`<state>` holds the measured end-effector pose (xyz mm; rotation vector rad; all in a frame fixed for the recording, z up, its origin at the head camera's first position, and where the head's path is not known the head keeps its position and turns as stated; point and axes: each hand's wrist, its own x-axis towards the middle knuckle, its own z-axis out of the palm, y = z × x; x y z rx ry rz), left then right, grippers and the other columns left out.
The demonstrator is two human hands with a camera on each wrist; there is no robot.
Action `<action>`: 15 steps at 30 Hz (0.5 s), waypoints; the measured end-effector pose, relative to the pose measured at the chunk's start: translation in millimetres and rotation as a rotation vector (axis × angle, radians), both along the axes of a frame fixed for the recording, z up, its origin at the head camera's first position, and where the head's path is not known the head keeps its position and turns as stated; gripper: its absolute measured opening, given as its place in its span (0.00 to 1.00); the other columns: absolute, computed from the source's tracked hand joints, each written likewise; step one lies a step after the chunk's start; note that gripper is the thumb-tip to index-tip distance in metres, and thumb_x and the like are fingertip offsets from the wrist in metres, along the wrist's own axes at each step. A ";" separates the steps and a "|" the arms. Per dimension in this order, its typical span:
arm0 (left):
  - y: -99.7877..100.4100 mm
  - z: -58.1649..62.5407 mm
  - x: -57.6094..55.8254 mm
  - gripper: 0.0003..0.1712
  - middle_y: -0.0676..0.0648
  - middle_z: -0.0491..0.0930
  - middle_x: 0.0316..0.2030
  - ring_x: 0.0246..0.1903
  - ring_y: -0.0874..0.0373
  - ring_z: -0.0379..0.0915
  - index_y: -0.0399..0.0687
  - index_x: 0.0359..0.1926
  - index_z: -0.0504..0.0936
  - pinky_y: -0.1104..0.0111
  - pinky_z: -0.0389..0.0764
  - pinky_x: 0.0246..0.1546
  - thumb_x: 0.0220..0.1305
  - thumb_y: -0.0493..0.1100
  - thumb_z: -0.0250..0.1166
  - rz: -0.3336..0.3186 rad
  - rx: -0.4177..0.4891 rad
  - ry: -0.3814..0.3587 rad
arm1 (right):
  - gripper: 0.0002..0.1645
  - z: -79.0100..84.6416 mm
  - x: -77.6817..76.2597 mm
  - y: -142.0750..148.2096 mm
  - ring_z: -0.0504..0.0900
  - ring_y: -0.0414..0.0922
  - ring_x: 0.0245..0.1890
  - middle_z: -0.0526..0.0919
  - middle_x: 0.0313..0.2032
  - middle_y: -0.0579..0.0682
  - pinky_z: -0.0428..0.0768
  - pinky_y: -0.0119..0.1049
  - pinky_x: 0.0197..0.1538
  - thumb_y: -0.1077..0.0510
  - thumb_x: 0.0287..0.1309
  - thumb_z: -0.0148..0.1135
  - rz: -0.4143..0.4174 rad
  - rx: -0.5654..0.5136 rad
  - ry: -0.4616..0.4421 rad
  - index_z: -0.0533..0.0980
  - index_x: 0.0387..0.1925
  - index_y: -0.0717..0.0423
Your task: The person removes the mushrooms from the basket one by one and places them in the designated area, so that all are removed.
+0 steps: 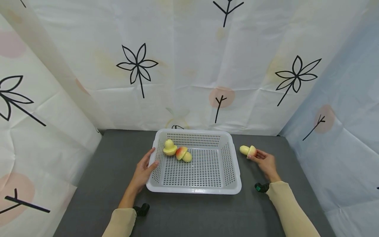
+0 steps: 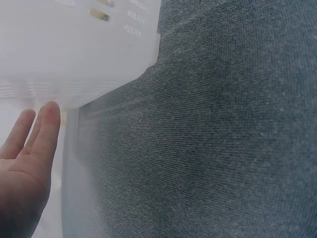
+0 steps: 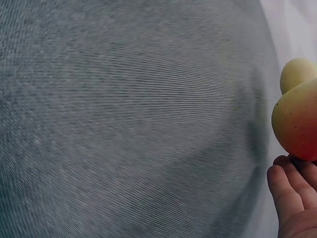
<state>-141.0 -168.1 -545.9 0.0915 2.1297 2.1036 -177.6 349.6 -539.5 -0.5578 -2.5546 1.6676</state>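
A white perforated plastic basket [image 1: 193, 190] stands on the grey table. My left hand [image 1: 142, 171] holds its left rim, the thumb over the edge and the fingers against the outer side; in the left wrist view the fingers [image 2: 48, 129] reach up to the basket wall [image 2: 74, 54]. Two toy mushrooms lie inside at the left: a yellow one [image 1: 169, 148] and a red-and-yellow one [image 1: 183, 153]. To the basket's right, my right hand [image 1: 267, 163] pinches another toy mushroom [image 1: 247, 150] by its reddish cap, its pale stem pointing left. The right wrist view shows that cap [image 3: 297, 121] above the fingertips.
The grey tabletop [image 1: 195, 217] extends around the basket on all sides. White patterned cloth [image 1: 189, 65] hangs behind the table and along both sides. Black straps with small devices sit on the left wrist [image 1: 142, 210] and right wrist [image 1: 262, 187].
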 end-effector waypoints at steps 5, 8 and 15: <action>0.7 -0.2 -0.2 0.39 0.38 0.62 0.74 0.64 0.36 0.69 0.59 0.80 0.57 0.41 0.77 0.54 0.75 0.44 0.62 0.002 -0.004 -0.006 | 0.42 -8.9 -1.1 -2.7 0.76 0.33 0.49 0.73 0.64 0.70 0.73 0.15 0.44 0.58 0.60 0.73 -0.002 -0.017 0.003 0.66 0.69 0.73; 1.1 0.2 -0.1 0.39 0.37 0.62 0.74 0.64 0.36 0.69 0.59 0.80 0.56 0.41 0.77 0.54 0.75 0.44 0.62 0.003 -0.009 -0.007 | 0.42 -11.3 -2.0 -4.2 0.77 0.39 0.53 0.73 0.64 0.70 0.73 0.15 0.44 0.60 0.60 0.73 -0.014 -0.032 0.009 0.65 0.69 0.73; 1.0 1.9 0.7 0.39 0.37 0.62 0.74 0.65 0.37 0.68 0.61 0.80 0.56 0.42 0.77 0.53 0.75 0.43 0.62 0.007 -0.016 -0.019 | 0.45 -12.6 -2.6 -6.2 0.73 0.57 0.64 0.72 0.65 0.70 0.70 0.14 0.42 0.57 0.59 0.75 -0.030 0.000 0.002 0.64 0.70 0.73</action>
